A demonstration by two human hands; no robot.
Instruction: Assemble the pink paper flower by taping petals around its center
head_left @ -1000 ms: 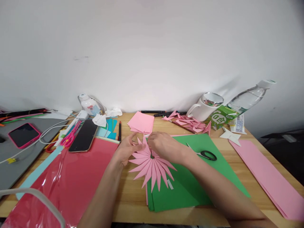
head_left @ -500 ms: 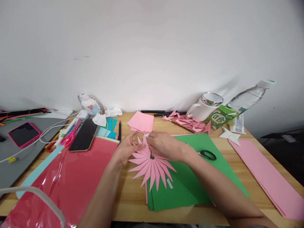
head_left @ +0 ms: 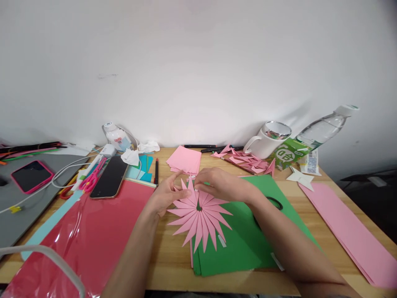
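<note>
A ring of folded pink paper points forms a paper star (head_left: 201,225) with a small hole in its middle. My left hand (head_left: 166,192) grips the star's left side, thumb lying over the points and fingers behind. Over the far right edge arches my right hand (head_left: 220,184), its fingers bent and closed at the topmost points; a small white bit shows by the fingertips. The star partly overlaps a stack of green paper (head_left: 242,248). Beside its lower right points lies a white strip (head_left: 222,241). My right forearm hides much of the black-handled scissors (head_left: 275,203).
Pink squares (head_left: 184,159) and a heap of folded pink pieces (head_left: 248,159) lie at the back. Right of them stand a white mug (head_left: 263,142), green box (head_left: 288,153) and tilted bottle (head_left: 325,128). A phone (head_left: 110,178), pink scissors (head_left: 93,178) and red sheet (head_left: 93,231) lie left.
My right hand has lifted slightly up and away from the star's centre, and its forearm now covers more of the scissors. The star has turned slightly; my left hand keeps its grip.
</note>
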